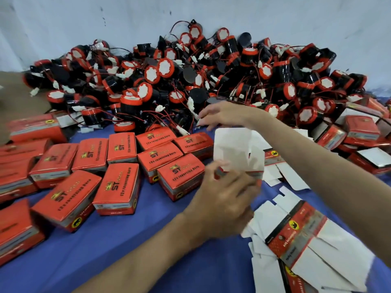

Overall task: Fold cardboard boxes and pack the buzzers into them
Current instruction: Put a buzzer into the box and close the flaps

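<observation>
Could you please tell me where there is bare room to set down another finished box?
The widest bare blue cloth lies at the near edge, between the packed boxes and the left forearm. A thin strip runs between the left hand and the flat blanks. The back is crowded with buzzers.

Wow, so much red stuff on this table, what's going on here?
A person is packing buzzers into small red boxes. The left hand grips a half-folded box with its white flaps open upward. The right hand reaches with open fingers to the edge of the big pile of buzzers and holds none yet. Closed boxes lie on the blue cloth to the left; flat unfolded boxes wait at the right.
</observation>
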